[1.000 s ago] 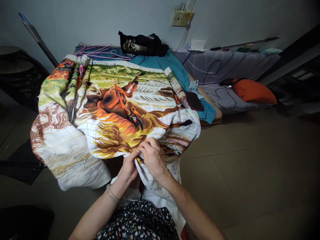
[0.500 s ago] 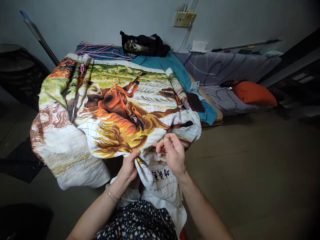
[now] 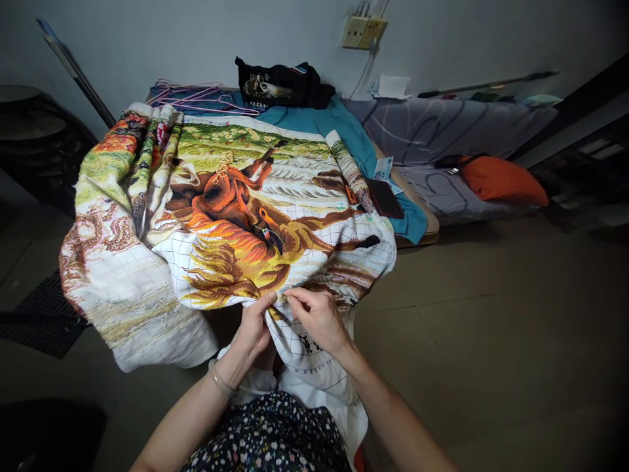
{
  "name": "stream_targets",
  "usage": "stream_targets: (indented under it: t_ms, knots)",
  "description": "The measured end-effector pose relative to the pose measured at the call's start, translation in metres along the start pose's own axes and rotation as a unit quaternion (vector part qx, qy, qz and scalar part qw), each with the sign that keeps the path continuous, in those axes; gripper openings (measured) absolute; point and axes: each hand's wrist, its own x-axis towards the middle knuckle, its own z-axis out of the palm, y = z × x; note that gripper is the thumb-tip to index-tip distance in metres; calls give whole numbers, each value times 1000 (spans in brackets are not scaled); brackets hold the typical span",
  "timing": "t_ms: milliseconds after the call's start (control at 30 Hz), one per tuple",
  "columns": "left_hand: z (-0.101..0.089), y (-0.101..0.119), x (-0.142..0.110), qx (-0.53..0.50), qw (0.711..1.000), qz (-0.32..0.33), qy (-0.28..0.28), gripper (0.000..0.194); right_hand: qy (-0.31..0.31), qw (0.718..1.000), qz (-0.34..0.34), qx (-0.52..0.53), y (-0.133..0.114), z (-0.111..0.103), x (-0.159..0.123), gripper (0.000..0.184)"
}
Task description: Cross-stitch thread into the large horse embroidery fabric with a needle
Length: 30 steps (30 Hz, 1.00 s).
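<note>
A large cross-stitch cloth [image 3: 299,203], with horses worked in orange, brown and yellow over a printed grid, spreads from the bed down to my lap. My left hand [image 3: 254,326] grips its near part, thumb on top and the other fingers underneath, bunching the fabric. Just to the right, my right hand [image 3: 317,318] pinches thumb and forefinger together close against the cloth, by the left thumb. Whatever sits in that pinch is too small to make out. Black stitched characters [image 3: 308,345] show partly below the right hand. A loose bundle of thread [image 3: 223,167] lies on the upper horse.
Behind the cloth, a black bag [image 3: 287,85] and pink hangers [image 3: 196,97] rest on the bed. A dark phone [image 3: 386,198] lies by the rolled right end. Further right is an orange bag [image 3: 504,180]. A socket [image 3: 363,31] is on the wall.
My right hand has come down and left, from above the cloth to its surface beside my left thumb. The left hand keeps its hold in the same place.
</note>
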Motion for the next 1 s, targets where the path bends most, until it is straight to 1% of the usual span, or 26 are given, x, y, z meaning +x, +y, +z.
stream_targets:
  t_ms: [167, 367, 467, 533, 667, 800, 933, 1000]
  knots:
    - [0, 0, 0, -2, 1000, -2, -1, 25, 2, 999, -24, -22, -1, -2, 1, 24]
    - [0, 0, 0, -7, 1000, 5, 4, 24, 4, 991, -56, -122, -2, 3, -1, 25]
    - [0, 0, -1, -8, 1000, 1, 6, 23, -7, 992, -62, -106, 1, 2, 1, 22]
    - [1, 0, -1, -5, 1000, 0, 7, 24, -11, 994, -51, -92, 4, 0, 3, 18]
    - [3, 1, 0, -3, 1000, 6, 5, 28, 9, 992, -44, -117, 7, -1, 6, 15]
    - [3, 1, 0, -3, 1000, 5, 10, 25, 38, 984, -58, -162, 4, 5, 5, 17]
    - [1, -1, 1, -7, 1000, 16, 10, 23, 35, 979, -73, -188, -2, 12, 4, 18]
    - [-2, -2, 0, -13, 1000, 18, 2, 23, 29, 972, -71, -222, -8, 14, 2, 19]
